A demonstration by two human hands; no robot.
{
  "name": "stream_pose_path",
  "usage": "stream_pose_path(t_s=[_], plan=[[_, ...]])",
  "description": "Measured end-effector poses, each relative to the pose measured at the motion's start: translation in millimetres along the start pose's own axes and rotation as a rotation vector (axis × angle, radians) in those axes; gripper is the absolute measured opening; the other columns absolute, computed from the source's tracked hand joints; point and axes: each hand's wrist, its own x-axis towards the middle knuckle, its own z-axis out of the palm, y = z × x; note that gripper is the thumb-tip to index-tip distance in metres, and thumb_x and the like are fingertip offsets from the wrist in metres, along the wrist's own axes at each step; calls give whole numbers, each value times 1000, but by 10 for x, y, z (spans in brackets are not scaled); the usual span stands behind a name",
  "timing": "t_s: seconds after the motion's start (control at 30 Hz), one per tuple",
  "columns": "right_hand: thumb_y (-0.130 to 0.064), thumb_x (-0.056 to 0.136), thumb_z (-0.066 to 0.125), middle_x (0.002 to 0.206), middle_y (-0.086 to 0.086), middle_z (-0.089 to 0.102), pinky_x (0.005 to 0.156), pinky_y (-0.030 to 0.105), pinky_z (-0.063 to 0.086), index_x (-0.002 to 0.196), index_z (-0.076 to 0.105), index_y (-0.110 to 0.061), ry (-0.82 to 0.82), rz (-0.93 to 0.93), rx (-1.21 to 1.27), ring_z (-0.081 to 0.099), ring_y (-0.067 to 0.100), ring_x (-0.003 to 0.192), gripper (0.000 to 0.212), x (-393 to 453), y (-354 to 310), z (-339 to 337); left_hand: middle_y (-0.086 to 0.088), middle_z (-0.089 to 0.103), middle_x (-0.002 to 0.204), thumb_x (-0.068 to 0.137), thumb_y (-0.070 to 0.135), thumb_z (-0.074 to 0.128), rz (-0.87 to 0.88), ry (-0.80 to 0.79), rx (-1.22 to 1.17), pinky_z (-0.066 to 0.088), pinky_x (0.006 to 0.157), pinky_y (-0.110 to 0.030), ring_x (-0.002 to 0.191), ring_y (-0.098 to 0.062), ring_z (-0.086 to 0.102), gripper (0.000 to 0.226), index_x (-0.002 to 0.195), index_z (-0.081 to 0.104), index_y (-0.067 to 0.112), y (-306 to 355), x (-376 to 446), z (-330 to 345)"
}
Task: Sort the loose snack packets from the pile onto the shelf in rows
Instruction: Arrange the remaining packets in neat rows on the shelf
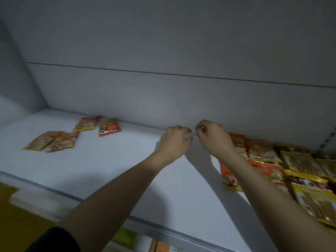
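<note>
left hand [172, 142]: fingers spread, empty, at shelf [109, 164] back edge
right hand [212, 135]: fingers curled, grip unclear
pile [291, 166]: right side
sorted packets [72, 133]: back-left

A white shelf [112, 166] carries four snack packets lying flat at its left: a yellow-orange packet [86, 123] and an orange packet [109, 128] side by side near the back wall, and in front of them two overlapping orange-yellow packets [52, 141]. At the right, a pile [283, 166] of loose packets overlaps untidily, orange ones toward the middle, yellow-edged ones toward the right edge.
</note>
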Motion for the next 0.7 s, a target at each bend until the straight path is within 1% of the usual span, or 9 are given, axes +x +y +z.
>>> stream_pose_path(t_s=[0.1,0.17,0.23,0.3,0.4,0.47,0.53,0.63,0.7], plan=[[-20,92,53,92,8,73,77,39,53,95,69,-18,-143,-48,102,66,33,91,17,69,-546,558,2,57,138,100,34,50,-175,60,27,39,106,-40,132,-22,43,33,130,60,29,-638,-298,-424],[-22,92,51,89,5,73,77,36,53,90,67,-23,-245,-85,134,66,30,88,15,59,-896,905,0,56,138,100,32,51,-286,117,26,38,108,-39,131,-20,44,31,129,61,28,-1068,-520,-725],[-24,91,51,88,2,71,76,35,53,90,66,-25,-330,-107,163,65,29,87,15,39,-1227,1205,-2,58,136,100,29,52,-380,180,29,39,103,-36,126,-20,48,30,127,63,25,-1489,-725,-1020],[-25,91,50,90,2,71,73,32,51,91,66,-24,-391,-122,166,64,28,86,16,32,-1543,1477,-5,61,132,98,25,55,-445,243,22,42,99,-34,120,-22,53,27,123,66,22,-1896,-903,-1286],[-27,93,49,94,3,71,76,34,52,91,66,-24,-448,-143,169,64,28,89,18,66,-2005,1875,-5,66,125,93,19,55,-516,359,-36,48,98,-36,113,-24,59,26,114,71,18,-2476,-1128,-1640],[-28,95,48,94,4,71,78,36,53,92,66,-23,-458,-144,186,64,27,90,19,119,-2316,2136,-5,66,123,91,16,50,-534,438,-84,51,97,-42,112,-27,60,29,111,72,16,-2830,-1264,-1859],[-27,97,49,94,2,69,76,35,50,93,66,-21,-438,-118,206,63,26,90,18,187,-2612,2383,-9,67,120,94,12,51,-575,473,-66,52,93,-45,110,-31,60,28,112,72,14,-3180,-1356,-2045],[-27,98,50,90,1,65,67,31,40,90,64,-18,-312,-80,218,61,26,88,18,286,-2954,2707,-13,62,125,98,16,54,-650,471,10,48,93,-42,117,-33,53,26,120,67,11,-3638,-1428,-2226],[-27,98,50,94,5,66,66,31,39,95,63,-14,-195,-55,212,61,27,90,18,362,-3080,2892,-16,56,133,100,24,54,-682,428,33,43,98,-42,124,-34,47,34,129,62,10,-3867,-1438,-2278]])
